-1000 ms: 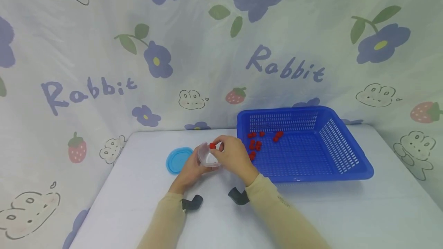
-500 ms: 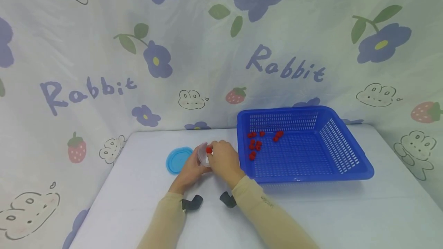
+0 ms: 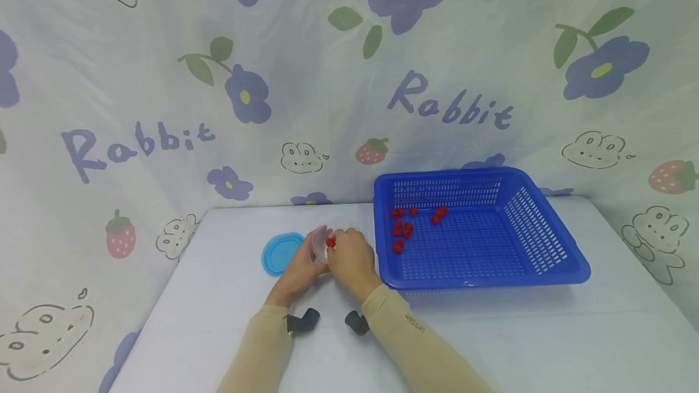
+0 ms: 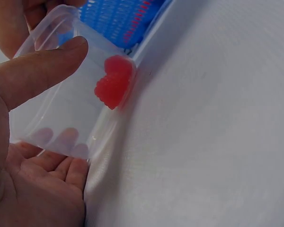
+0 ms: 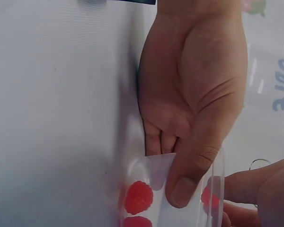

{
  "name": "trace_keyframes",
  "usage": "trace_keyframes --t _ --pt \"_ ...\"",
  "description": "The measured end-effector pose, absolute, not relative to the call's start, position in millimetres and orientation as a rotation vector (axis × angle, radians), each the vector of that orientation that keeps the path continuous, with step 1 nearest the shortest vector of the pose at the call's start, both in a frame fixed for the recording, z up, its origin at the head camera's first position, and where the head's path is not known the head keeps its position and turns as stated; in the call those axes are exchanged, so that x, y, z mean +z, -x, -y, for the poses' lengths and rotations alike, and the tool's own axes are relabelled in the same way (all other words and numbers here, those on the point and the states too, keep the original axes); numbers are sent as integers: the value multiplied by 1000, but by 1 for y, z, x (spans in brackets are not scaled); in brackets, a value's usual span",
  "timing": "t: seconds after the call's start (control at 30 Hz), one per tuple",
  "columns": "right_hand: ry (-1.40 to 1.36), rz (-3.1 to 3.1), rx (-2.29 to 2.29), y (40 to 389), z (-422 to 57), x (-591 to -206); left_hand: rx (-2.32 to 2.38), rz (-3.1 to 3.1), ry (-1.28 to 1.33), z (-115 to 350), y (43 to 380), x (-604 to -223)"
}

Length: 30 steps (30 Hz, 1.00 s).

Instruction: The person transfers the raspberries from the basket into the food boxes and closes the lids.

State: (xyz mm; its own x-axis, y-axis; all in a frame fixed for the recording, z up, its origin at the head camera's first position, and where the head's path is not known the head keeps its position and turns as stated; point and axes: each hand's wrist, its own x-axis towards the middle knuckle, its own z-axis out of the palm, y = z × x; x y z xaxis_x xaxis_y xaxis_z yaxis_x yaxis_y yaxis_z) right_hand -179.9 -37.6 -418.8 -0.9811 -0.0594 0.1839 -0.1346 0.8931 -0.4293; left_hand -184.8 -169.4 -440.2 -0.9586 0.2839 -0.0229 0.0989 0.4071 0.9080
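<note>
My left hand (image 3: 302,264) grips a clear plastic cup (image 3: 319,244), tipped with its mouth toward the right hand. In the left wrist view, its thumb (image 4: 42,71) lies on one side of the cup and its other fingers are on the opposite side. Two red raspberries (image 4: 114,81) lie against the cup's bottom. At the mouth of the cup, my right hand (image 3: 352,261) pinches another raspberry (image 5: 210,196), seen through the cup wall in the right wrist view. The right hand's remaining fingers are partly hidden there.
A light blue round lid (image 3: 280,254) lies on the white table, left of the cup. To the right stands a blue slotted basket (image 3: 491,282) with several raspberries (image 3: 398,246) at its left side. A patterned curtain (image 3: 349,90) hangs behind the table.
My right hand has moved left and slightly down, bringing its raspberry to the cup's mouth and uncovering the basket's left rim. The left hand and cup have stayed nearly still.
</note>
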Motion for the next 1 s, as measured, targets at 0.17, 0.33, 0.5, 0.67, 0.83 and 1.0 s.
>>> trace_keyframes --t 0.17,0.33,0.5,0.67,0.83,1.0 --pt "-131 2816 732 180 37 -424 1628 -2477 -397 173 192 -454" --pt "-147 2779 750 178 37 -422 1611 -2518 -378 177 201 -473" --pt "-173 2762 778 173 37 -413 1629 -2531 -382 178 202 -476" --pt "-222 2733 801 169 34 -399 1619 -2528 -375 179 202 -477" --pt "-281 2711 825 164 27 -381 1628 -2479 -384 177 196 -464" --pt "-308 2671 890 161 16 -364 1617 -2450 -371 173 190 -451"
